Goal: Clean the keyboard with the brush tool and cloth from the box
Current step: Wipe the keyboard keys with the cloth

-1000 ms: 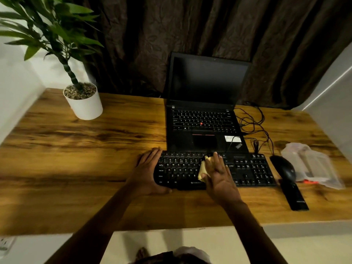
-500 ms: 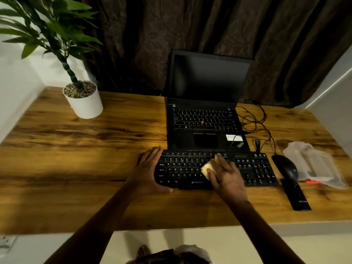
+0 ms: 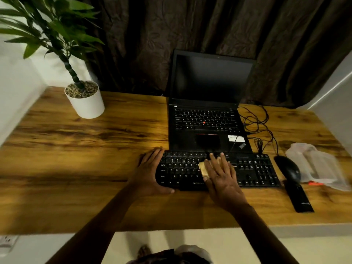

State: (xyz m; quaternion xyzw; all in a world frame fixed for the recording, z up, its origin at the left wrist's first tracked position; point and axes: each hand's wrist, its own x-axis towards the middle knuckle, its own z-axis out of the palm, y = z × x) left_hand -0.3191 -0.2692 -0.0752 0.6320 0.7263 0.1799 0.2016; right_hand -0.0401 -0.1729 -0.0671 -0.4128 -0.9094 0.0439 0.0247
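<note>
Most of the cloth [image 3: 203, 169] is hidden under the R hand [image 3: 222, 178]; only a folded yellowish edge shows by the thumb side, so its full shape can't be told. It lies on the keyboard [image 3: 181, 168], about mid-board, right of the letter keys. R fingers are straight and spread, pressed flat on the cloth, not curled round it. The hand also covers the keys under it.

L hand [image 3: 150, 172] sits at the keyboard's L end: fingers straight, flat on the desk [image 3: 76, 159] along the board's edge, thumb laid along the front edge. Nothing gripped.

Box [image 3: 320, 166] is at far R, well apart from the keyboard: crinkly translucent plastic, motion-blurred, contents unclear apart from a small orange bit at its near edge. A flat matte black bar [image 3: 299, 199] lies in front of the mouse [image 3: 288, 169]; can't tell what it is.

The frame's bottom edge cuts off both forearms; its L and top edges crop the plant leaves.

Keyboard: black plastic, white legends, num pad at R. Behind it, touching or nearly so, an open black laptop [image 3: 207, 119], screen dark, red nub among its keys. Thin black cables [image 3: 255, 119] loop to its R. Desk is glossy wood-grain, brown w/ dark streaks. White round pot [image 3: 85, 103] w/ pebbles at back L. Dark crumpled curtain [image 3: 190, 25] behind.
</note>
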